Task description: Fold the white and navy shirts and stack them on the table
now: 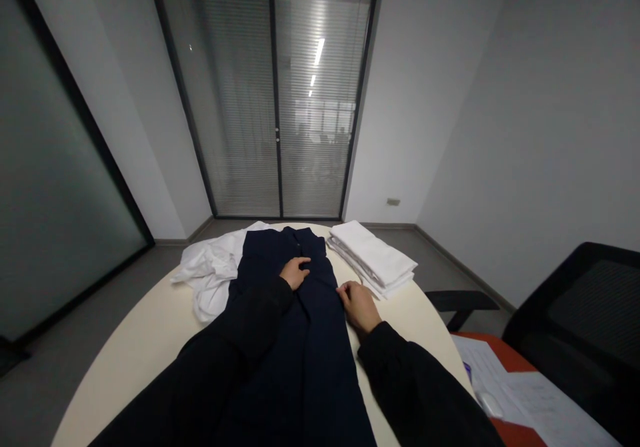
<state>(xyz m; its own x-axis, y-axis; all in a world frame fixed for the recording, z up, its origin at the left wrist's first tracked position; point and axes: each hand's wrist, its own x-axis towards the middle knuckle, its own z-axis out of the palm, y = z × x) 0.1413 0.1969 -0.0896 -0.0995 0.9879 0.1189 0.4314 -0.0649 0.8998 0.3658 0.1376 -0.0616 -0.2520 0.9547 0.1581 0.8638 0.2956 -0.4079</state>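
Observation:
A dark navy garment (305,340) lies lengthwise down the middle of a round cream table (140,347), its collar at the far end. My left hand (295,272) rests on the upper part of the garment, fingers curled and pressing on the cloth near its centre line. My right hand (357,305) sits at the garment's right edge, fingers bent and pinching the fabric's border. Both arms wear black sleeves.
A crumpled white garment (213,270) lies at the far left of the table. A stack of folded white cloths (373,257) sits at the far right. Papers on a red surface (515,393) and a black chair (580,320) stand to the right.

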